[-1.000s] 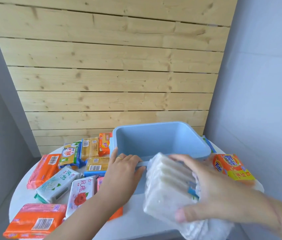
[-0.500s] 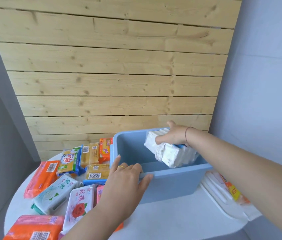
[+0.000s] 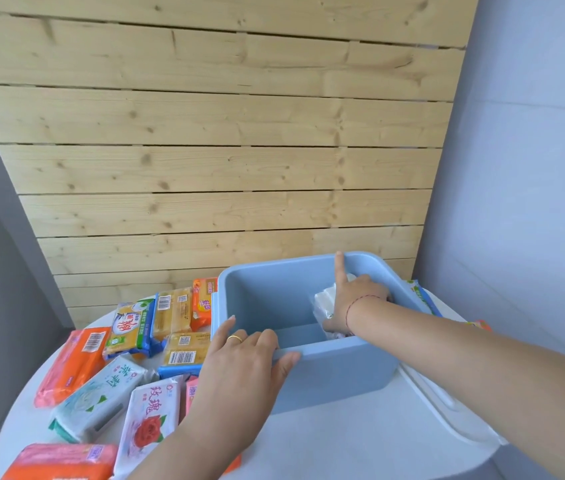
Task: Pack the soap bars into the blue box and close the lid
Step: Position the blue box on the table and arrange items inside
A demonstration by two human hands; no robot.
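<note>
A: What takes up the most room?

B: A wall of pale wooden planks at the back, then the round white worktop in front of it. On the worktop stands the blue box, open at the top.

A: And its lid?

B: A white lid lies flat on the worktop just right of the box, partly under the right forearm.

A: Where are the soap bars?

B: Most lie in a loose spread on the worktop left of the box: an orange pack, a white and green pack, a white pack with a red rose, yellow bars and another orange pack at the near edge. 1 clear-wrapped bundle of white bars is inside the box, against its right wall.

A: The hands?

B: The left hand rests on the box's near left corner, its grip closed loosely over the rim, fingers inside and thumb along the front. A gold ring sits on 1 finger. The right hand is down inside the box, wrapped around the bundle, its index finger pointing straight up along the far wall. A thin red thread circles that wrist.
</note>
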